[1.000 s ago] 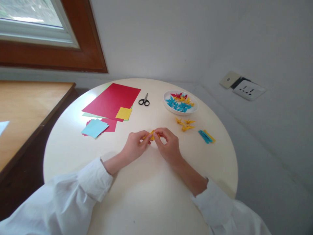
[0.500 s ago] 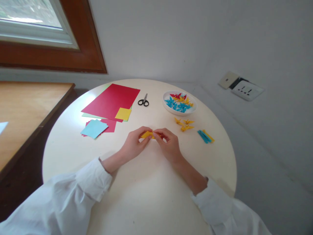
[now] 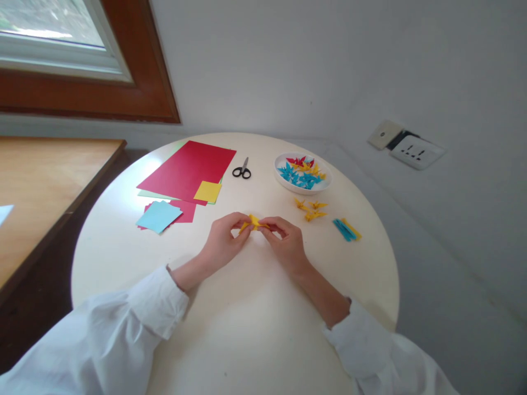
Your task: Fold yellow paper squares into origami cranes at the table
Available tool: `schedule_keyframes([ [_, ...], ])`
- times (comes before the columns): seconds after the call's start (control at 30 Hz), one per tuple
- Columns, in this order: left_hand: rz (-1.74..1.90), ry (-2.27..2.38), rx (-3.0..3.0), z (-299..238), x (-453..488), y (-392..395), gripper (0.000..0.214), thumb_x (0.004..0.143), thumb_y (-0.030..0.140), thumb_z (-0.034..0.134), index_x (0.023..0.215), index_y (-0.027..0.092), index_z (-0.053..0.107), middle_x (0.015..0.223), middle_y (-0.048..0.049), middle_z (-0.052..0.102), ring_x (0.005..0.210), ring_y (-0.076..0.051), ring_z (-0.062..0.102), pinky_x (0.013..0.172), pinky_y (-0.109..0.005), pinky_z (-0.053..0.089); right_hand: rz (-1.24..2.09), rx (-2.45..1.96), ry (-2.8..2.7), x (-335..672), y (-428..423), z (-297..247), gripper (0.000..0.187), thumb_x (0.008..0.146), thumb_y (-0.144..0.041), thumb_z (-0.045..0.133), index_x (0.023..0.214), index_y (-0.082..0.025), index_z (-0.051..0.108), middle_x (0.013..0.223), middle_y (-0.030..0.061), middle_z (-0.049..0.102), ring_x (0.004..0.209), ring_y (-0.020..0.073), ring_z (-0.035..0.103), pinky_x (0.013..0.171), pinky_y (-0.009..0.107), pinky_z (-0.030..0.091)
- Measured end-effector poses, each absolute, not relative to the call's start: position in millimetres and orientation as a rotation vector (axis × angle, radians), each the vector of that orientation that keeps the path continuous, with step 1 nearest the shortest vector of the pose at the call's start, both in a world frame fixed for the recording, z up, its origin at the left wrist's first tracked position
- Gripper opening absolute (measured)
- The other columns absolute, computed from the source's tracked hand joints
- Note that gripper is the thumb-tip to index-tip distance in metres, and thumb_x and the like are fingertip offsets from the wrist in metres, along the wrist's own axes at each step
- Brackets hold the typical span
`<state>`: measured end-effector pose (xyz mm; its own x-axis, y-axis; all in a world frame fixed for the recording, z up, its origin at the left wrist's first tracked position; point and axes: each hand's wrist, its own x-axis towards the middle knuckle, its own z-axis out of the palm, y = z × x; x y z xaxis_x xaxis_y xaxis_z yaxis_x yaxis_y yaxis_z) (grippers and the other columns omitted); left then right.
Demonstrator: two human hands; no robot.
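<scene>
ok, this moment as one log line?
left hand: pinching yellow folded paper | right hand: same | black-handled scissors: on round white table | yellow paper cranes: near round white dish

Left hand, right hand close together, fingertips pinched; forearms angled inward.

folded paper before the scissors — sheets left, dish right

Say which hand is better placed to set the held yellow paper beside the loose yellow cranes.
Probably the right hand: it pinches the yellow paper and is nearer the loose yellow cranes. The left hand, also pinching the paper, is farther from them.
</scene>
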<state>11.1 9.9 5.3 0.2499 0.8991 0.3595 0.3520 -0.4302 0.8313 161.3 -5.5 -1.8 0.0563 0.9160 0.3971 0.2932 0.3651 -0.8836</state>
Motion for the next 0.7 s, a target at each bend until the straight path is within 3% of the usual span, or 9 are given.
schedule_keyframes([
  [0.3,1.271,1.134,2.132,3.2,8.3,11.6,0.009,0.072,0.013,0.051,0.075,0.018,0.058,0.077,-0.0028,0.056,0.071,-0.013,0.056,0.066,-0.025,0.048,0.715,-1.097,-1.502,165.2,-3.4,-7.6,0.01,0.072,-0.018,0.057,0.076,-0.021,0.066,0.079,0.0026,0.069,0.076,0.0149,0.064,0.071,0.028,0.054],
  [0.5,1.204,1.095,2.178,6.7,6.4,8.4,0.01,0.074,0.011,0.049,0.077,0.018,0.056,0.112,-0.0108,0.054,0.098,-0.018,0.056,0.081,-0.032,0.046,0.731,-1.063,-1.54,165.9,-3.6,-7.0,0.01,0.073,-0.02,0.059,0.079,-0.02,0.067,0.083,0.0043,0.068,0.08,0.0157,0.064,0.074,0.03,0.053],
  [0.7,1.149,1.007,1.984,2.8,7.8,9.8,0.008,0.08,0.019,0.047,0.086,0.018,0.051,0.112,-0.0133,0.056,0.099,-0.019,0.057,0.081,-0.033,0.047,0.797,-1.066,-1.495,164.0,-4.4,-3.1,0.009,0.074,-0.027,0.061,0.076,-0.02,0.066,0.08,0.004,0.069,0.077,0.0156,0.064,0.071,0.029,0.055],
])
